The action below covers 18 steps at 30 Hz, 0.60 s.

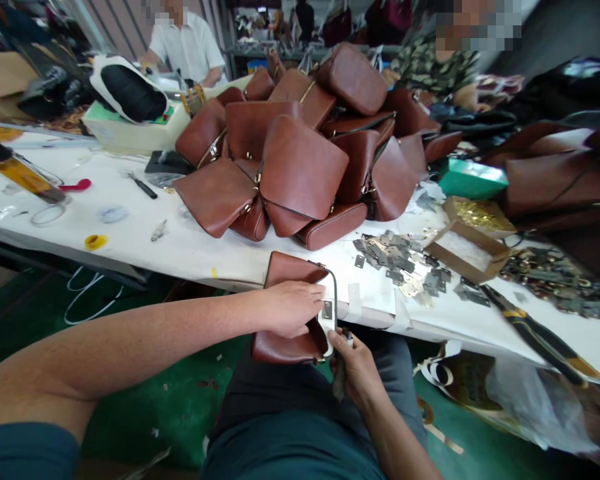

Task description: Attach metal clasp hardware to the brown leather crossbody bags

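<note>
A brown leather bag (285, 347) lies open at the table's front edge, above my lap. My left hand (296, 308) reaches into its opening, with fingers bent against the white lining (327, 283); whatever they may hold is hidden. A small metal plate (327, 310) sits on that lining beside my left fingertips. My right hand (353, 360) is closed around a dark-handled tool (339, 381) at the bag's lower right corner, thumb touching the lining's edge.
Brown bags (303, 167) are heaped on the white table (180, 267). Metal plates (393, 257), a cardboard box (467, 253) and pliers (540, 337) lie right. A machine (135, 123) and a yellow tape roll (96, 242) are left. People sit across the table.
</note>
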{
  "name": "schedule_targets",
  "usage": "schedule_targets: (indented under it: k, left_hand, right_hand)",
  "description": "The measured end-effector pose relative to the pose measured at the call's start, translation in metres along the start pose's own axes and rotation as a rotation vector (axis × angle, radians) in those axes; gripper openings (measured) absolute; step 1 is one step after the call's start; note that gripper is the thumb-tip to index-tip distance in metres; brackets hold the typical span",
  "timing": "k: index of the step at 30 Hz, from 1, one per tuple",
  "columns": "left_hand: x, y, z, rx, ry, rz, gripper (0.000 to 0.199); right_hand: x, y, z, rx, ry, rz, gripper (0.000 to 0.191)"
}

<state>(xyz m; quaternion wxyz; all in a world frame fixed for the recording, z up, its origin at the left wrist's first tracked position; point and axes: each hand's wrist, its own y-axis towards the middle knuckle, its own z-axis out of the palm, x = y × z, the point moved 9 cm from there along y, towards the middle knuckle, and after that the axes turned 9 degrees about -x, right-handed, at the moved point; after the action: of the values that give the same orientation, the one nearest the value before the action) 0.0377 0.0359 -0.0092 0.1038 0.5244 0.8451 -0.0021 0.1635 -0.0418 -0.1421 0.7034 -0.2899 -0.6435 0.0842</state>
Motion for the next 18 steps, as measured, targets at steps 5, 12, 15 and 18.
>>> schedule_targets:
  k: [5,12,15,18]
  left_hand:
    - [-0.021,-0.001,-0.031,-0.101,0.074,0.059,0.032]
    - [-0.034,-0.013,-0.039,-0.307,-0.137,-0.150,0.047]
    - [-0.004,-0.023,-0.007,-0.449,-0.312,-0.494,0.024]
    - [0.012,-0.033,0.017,-0.610,-0.376,-0.678,0.041]
  right_hand:
    - [0.041,0.006,-0.016,0.017,0.098,-0.063,0.039]
    - [0.152,0.022,-0.022,0.465,-0.628,-0.236,0.017]
    - [0.171,0.025,-0.004,0.586,-0.867,-0.355,0.015]
    - [0.172,0.018,0.015,0.747,-1.007,-0.396,0.016]
